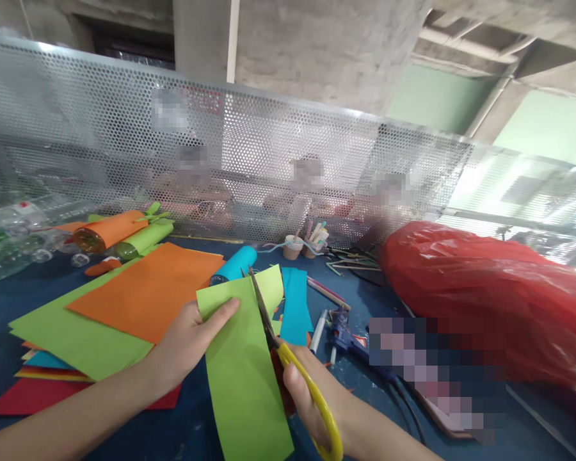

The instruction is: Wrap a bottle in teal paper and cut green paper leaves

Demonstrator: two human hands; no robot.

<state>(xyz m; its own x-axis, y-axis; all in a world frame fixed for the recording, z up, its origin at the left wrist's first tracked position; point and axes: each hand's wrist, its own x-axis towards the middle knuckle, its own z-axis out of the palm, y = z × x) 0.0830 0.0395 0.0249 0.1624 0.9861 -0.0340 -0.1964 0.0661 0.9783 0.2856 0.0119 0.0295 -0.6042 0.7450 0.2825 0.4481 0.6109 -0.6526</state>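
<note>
A light green paper sheet (244,378) is pinched at its upper left edge by my left hand (192,346), thumb on top. Yellow-handled scissors (317,400) are gripped in my right hand (312,390), their blades parted around the paper along its right side. A narrower green flap (271,286) stands to the right of the blades. Just behind the sheet lies a blue-wrapped bottle (235,264), and blue paper strips (295,304) rest to the right.
Orange sheets (148,288) top a coloured paper stack at left, with clear bottles (14,243) beyond. A glue gun (348,336), a phone (441,410) and a red plastic bag (489,301) are at right. Cups (292,248) stand before a perforated metal screen (269,147).
</note>
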